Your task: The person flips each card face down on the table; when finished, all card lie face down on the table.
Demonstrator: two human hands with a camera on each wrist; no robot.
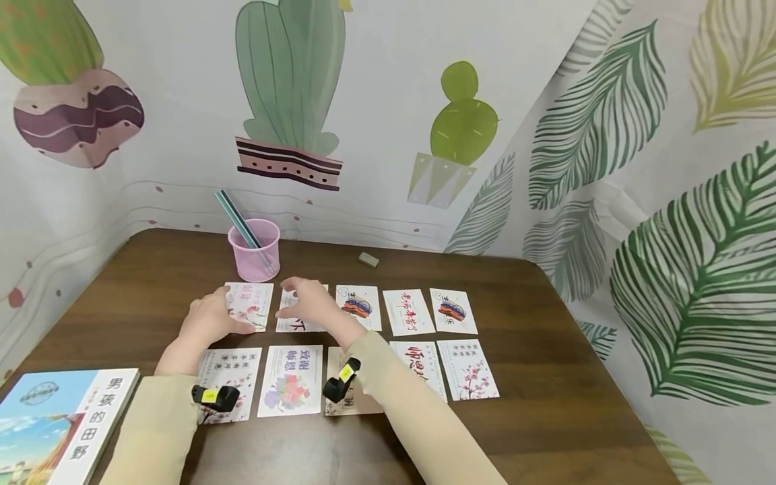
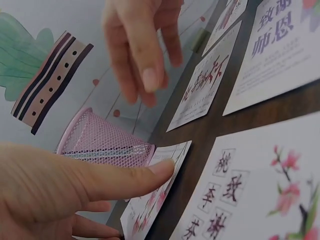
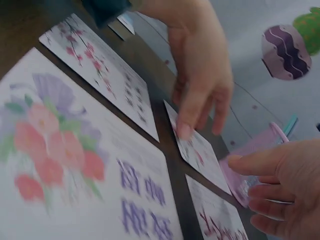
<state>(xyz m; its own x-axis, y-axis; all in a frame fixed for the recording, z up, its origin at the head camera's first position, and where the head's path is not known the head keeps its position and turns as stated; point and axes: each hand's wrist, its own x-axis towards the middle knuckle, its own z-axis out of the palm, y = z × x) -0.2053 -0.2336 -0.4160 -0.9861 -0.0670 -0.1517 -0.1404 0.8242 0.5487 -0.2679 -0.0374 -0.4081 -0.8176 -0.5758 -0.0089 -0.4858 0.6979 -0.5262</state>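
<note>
Two rows of greeting cards lie on the brown table. My left hand [image 1: 209, 318] is at the left end of the back row, by a card with pink blossoms [image 1: 254, 306]. In the left wrist view its straight thumb [image 2: 127, 181] overlaps that card; whether it touches cannot be told. My right hand [image 1: 310, 301] hovers over the second back-row card [image 1: 289, 325], fingers loosely bent, partly covering it. In the right wrist view the right hand [image 3: 280, 182] holds nothing. Under the right sleeve, a tan card [image 1: 339, 397] is partly hidden.
A pink mesh pen cup [image 1: 257, 259] with pens stands behind the back row. An eraser [image 1: 368, 259] lies further right. At the front left is a book [image 1: 67, 417]. A patterned cloth [image 1: 388, 114] hangs behind the table. Blossom card [image 1: 468, 369] ends the front row.
</note>
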